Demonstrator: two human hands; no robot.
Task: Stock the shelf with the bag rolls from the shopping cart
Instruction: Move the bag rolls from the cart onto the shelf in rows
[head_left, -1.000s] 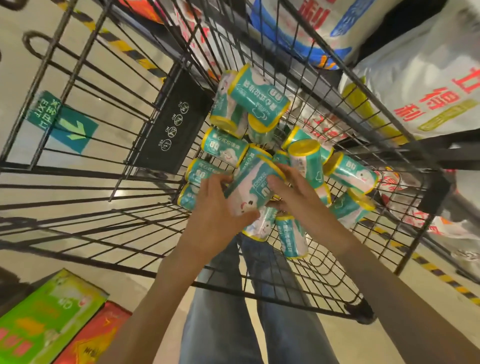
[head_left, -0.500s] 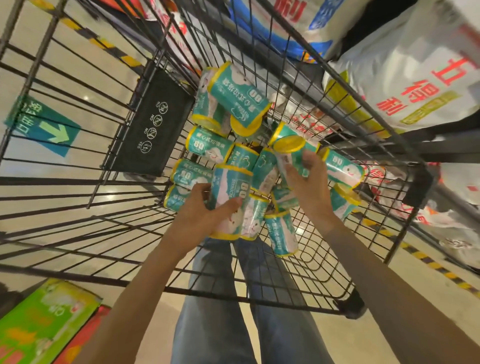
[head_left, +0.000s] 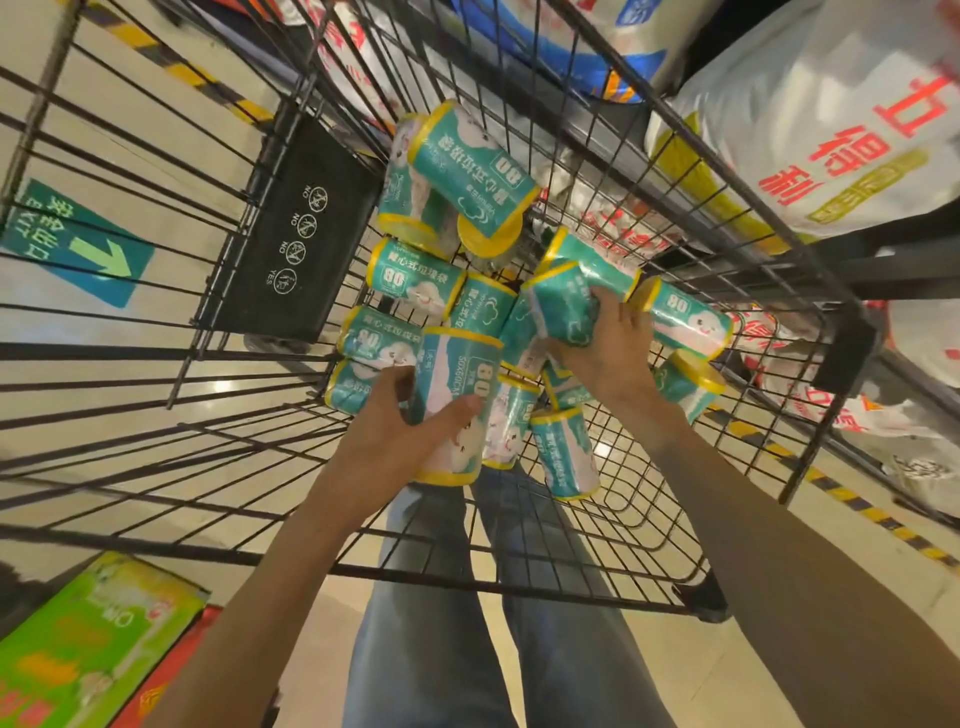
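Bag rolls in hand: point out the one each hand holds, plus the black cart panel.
Left hand's bag roll (head_left: 457, 384), head view, teal wrapper above the thumb.
Right hand's bag roll (head_left: 563, 306), head view, teal wrapper.
Black cart panel (head_left: 301, 234), head view, printed face.

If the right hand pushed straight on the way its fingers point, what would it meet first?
The right hand already grips a teal, yellow-rimmed bag roll; beyond it, probably the next teal roll behind, though depth is unclear.

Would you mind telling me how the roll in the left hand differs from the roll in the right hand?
The left hand holds its roll nearly upright, label and "80" facing the camera. The right hand grips its roll tilted, fingers partly covering it, higher in the cart. Both are teal with yellow rims.
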